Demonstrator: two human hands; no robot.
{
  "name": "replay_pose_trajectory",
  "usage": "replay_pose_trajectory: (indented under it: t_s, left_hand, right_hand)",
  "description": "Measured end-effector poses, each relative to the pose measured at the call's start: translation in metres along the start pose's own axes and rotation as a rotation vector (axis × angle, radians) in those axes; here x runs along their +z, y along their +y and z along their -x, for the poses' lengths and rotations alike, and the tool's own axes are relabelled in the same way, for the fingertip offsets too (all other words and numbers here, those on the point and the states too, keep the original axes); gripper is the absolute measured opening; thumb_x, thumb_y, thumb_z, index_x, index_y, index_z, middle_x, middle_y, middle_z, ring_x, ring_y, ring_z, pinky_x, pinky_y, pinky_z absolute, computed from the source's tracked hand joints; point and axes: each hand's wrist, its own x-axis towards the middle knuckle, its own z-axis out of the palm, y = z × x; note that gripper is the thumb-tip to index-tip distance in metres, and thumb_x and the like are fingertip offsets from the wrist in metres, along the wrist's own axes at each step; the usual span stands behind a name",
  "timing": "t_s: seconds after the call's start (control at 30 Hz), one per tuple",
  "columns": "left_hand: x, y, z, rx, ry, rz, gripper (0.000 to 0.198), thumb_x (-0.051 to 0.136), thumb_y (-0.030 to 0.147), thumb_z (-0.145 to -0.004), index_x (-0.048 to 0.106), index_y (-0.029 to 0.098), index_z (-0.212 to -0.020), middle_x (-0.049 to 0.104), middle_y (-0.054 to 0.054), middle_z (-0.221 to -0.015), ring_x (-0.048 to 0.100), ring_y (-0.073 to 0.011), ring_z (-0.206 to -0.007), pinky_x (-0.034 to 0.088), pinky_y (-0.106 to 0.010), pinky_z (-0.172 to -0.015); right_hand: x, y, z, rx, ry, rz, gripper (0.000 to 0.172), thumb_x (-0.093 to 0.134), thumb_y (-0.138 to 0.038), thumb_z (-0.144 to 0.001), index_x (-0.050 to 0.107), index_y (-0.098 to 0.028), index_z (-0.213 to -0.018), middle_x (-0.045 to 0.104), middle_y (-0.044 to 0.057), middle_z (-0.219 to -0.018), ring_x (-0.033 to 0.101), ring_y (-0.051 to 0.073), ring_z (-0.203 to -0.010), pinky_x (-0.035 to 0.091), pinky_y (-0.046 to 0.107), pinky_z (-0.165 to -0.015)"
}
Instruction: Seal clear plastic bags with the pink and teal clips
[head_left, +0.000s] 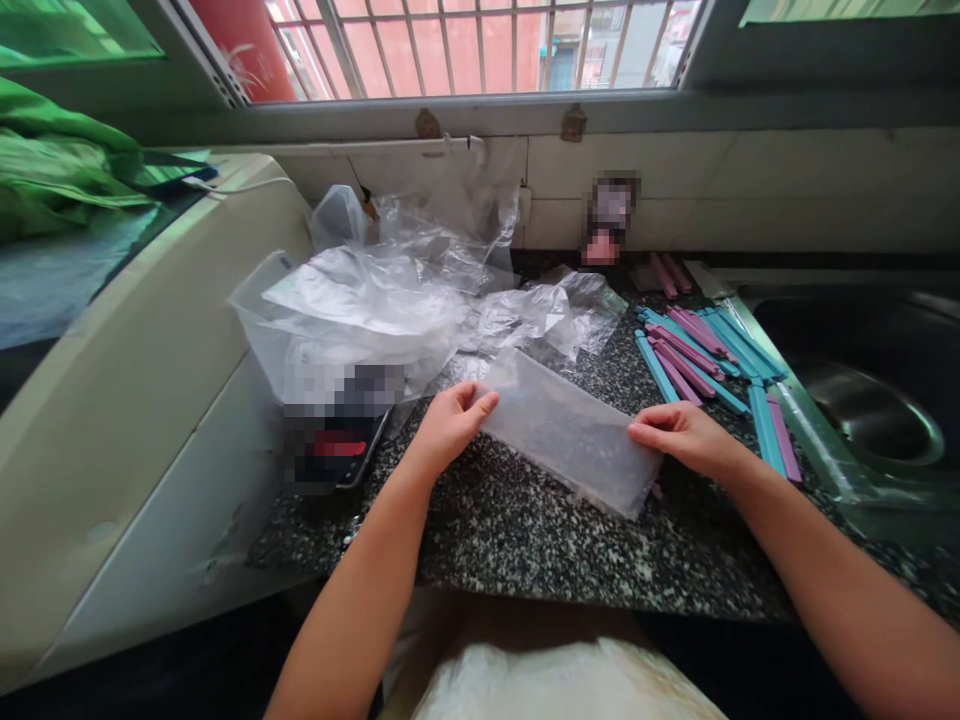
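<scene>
A clear, frosted-looking plastic bag (566, 430) is stretched between my two hands, just above the speckled counter. My left hand (454, 420) pinches its left end between thumb and fingers. At the opposite end, my right hand (686, 435) grips the edge with thumb on top. The bag looks flat, tilted down to the right, and the counter shows through it. Beyond it lies a loose heap of crumpled clear plastic bags (375, 310). To the right of my right hand, several blue and purple plastic bag sealing clips (697, 350) lie in a scattered pile.
A phone (356, 450) lies at the counter's left, partly under the plastic. A metal sink (862, 410) is set in on the right. One blurred-out item (611, 215) leans on the tiled wall. A cream-coloured appliance (172, 330) borders the left, with green cloth (60, 160) on it.
</scene>
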Motion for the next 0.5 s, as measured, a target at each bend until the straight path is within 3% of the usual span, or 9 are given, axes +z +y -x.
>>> replay_pose_trajectory:
  t_s: [0.07, 0.13, 0.23, 0.33, 0.5]
  left_hand:
    - [-0.002, -0.001, -0.001, 0.001, 0.035, -0.013, 0.025, 0.053, 0.039, -0.072, 0.049, 0.016, -0.063, 0.039, 0.006, -0.05, 0.033, -0.0075, -0.047, 0.027, -0.021, -0.048]
    - [-0.002, -0.001, -0.001, 0.002, 0.051, -0.012, 0.024, 0.052, 0.038, -0.073, 0.049, 0.016, -0.063, 0.037, 0.007, -0.049, 0.031, -0.0073, -0.047, 0.026, -0.022, -0.048]
    - [-0.001, 0.002, 0.001, 0.01, 0.009, -0.016, 0.024, 0.05, 0.037, -0.074, 0.046, 0.017, -0.061, 0.035, 0.007, -0.049, 0.029, -0.0073, -0.047, 0.025, -0.022, -0.048]
    - [0.002, 0.005, 0.003, 0.011, -0.099, -0.01, 0.024, 0.05, 0.037, -0.074, 0.047, 0.017, -0.061, 0.036, 0.006, -0.051, 0.03, -0.0075, -0.048, 0.024, -0.022, -0.048]
    - [0.005, 0.005, 0.005, 0.01, -0.195, -0.017, 0.024, 0.051, 0.038, -0.074, 0.05, 0.016, -0.064, 0.039, 0.005, -0.053, 0.031, -0.0077, -0.049, 0.026, -0.022, -0.049]
  right_hand:
    - [-0.002, 0.0, 0.001, 0.004, -0.02, -0.007, 0.047, 0.053, -0.059, -0.07, 0.053, -0.014, -0.055, 0.04, -0.003, -0.051, 0.034, 0.008, -0.05, 0.026, 0.022, -0.047]
    - [-0.004, -0.001, 0.002, 0.013, -0.123, -0.009, 0.045, 0.055, -0.057, -0.07, 0.054, -0.014, -0.056, 0.042, -0.003, -0.051, 0.036, 0.008, -0.05, 0.027, 0.022, -0.047]
    - [-0.004, -0.004, 0.002, 0.016, -0.243, -0.037, 0.039, 0.058, -0.052, -0.071, 0.059, -0.013, -0.067, 0.052, 0.0, -0.059, 0.043, 0.009, -0.054, 0.033, 0.022, -0.051]
    - [0.001, -0.006, 0.001, -0.014, -0.199, -0.081, 0.039, 0.057, -0.05, -0.072, 0.062, -0.012, -0.077, 0.056, 0.002, -0.065, 0.048, 0.011, -0.059, 0.036, 0.023, -0.055]
    - [0.017, -0.008, -0.001, -0.026, -0.181, -0.093, 0.035, 0.058, -0.048, -0.071, 0.059, -0.013, -0.066, 0.052, 0.0, -0.06, 0.043, 0.009, -0.055, 0.034, 0.022, -0.051]
